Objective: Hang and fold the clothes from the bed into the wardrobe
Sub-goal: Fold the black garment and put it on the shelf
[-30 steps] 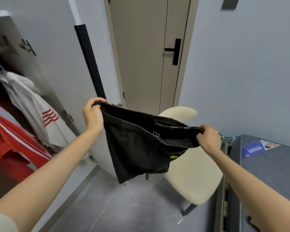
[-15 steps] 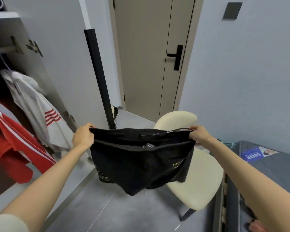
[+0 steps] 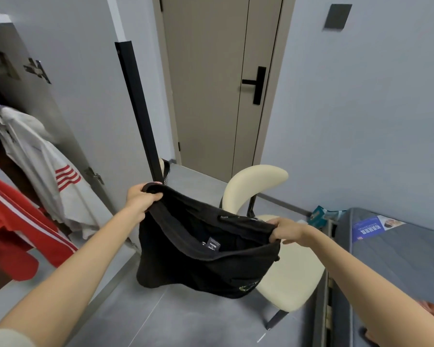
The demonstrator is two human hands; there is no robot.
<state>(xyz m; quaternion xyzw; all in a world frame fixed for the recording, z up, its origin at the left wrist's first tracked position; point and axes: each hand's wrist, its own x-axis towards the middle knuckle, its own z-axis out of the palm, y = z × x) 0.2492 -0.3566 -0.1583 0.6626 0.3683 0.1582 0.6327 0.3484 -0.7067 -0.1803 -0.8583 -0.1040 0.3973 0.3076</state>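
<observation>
Matt black cloth shorts (image 3: 206,259), smooth cream chair (image 3: 286,279), matt grey floor (image 3: 186,319)

Black fabric shorts (image 3: 206,266) no longer stretched level: waistband now slants down to right and gapes open, inner label (image 3: 213,245) showing. Left hand (image 3: 140,199) now higher, farther; right hand (image 3: 286,231) lower, nearer.

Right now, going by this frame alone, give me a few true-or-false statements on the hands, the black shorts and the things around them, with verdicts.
1. The left hand and the right hand both grip the black shorts at the waistband. True.
2. The left hand is lower than the right. False: it is higher.
3. The shorts lie flat on the cream chair. False: they hang from the hands in front of it.
4. A white shirt with red stripes hangs in the wardrobe. True.
5. The door stands wide open. False: it is shut.
</observation>
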